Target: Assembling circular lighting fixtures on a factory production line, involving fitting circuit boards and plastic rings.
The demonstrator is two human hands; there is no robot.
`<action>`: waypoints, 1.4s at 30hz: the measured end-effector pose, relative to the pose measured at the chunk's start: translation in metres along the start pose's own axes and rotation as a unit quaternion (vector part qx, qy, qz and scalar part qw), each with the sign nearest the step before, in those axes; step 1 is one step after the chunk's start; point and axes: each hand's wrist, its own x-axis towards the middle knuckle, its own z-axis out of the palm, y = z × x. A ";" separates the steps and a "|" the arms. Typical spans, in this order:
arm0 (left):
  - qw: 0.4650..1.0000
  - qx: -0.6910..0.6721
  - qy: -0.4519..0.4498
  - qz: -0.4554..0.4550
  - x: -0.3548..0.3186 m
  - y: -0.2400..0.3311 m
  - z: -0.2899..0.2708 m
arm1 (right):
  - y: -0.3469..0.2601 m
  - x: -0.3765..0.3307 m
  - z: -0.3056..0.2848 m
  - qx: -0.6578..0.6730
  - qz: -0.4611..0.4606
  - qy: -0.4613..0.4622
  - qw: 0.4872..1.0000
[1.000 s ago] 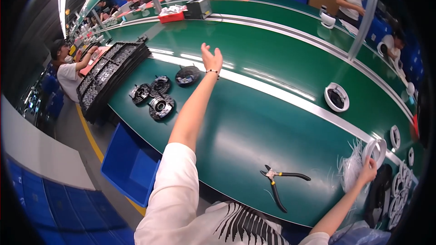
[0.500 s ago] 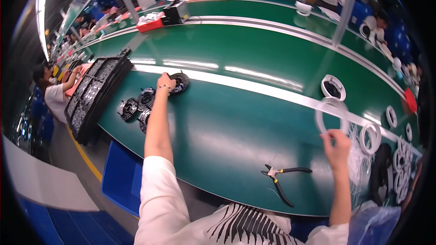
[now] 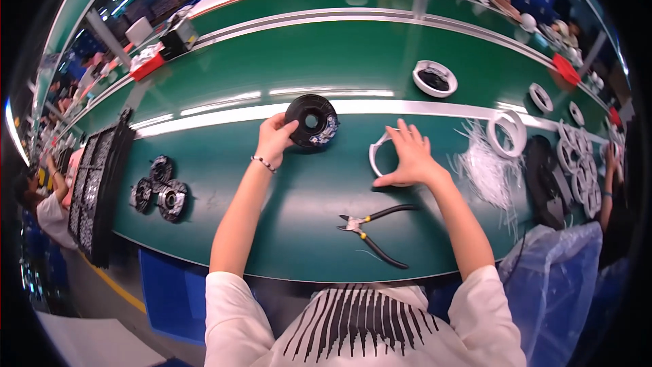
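While our left grip is closed on the rim of a black disc, we've got that thing by the far edge of the tabletop, roughly mid-length, with its center hole showing and some silvery bits down its right side. Our right grip is spread wide over a slim white ring, thumb at the lower side and fingers at the upper one, and honestly we can't tell if it's actually holding on. That ring is to the right of the disc, the two clearly apart. Closer to the near edge, we have wire cutters lying with jaws and handles apart. Toward the left end there's a trio of dark round parts bunched together, then a stack of black trays along that end. Over on the right we see a messy heap of white strips, with a thicker white ring just beside it, near the far edge
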 end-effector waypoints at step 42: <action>0.893 -0.226 -0.380 -0.087 -0.077 -0.048 0.118 | -0.024 -0.049 0.015 0.211 -0.041 0.247 0.945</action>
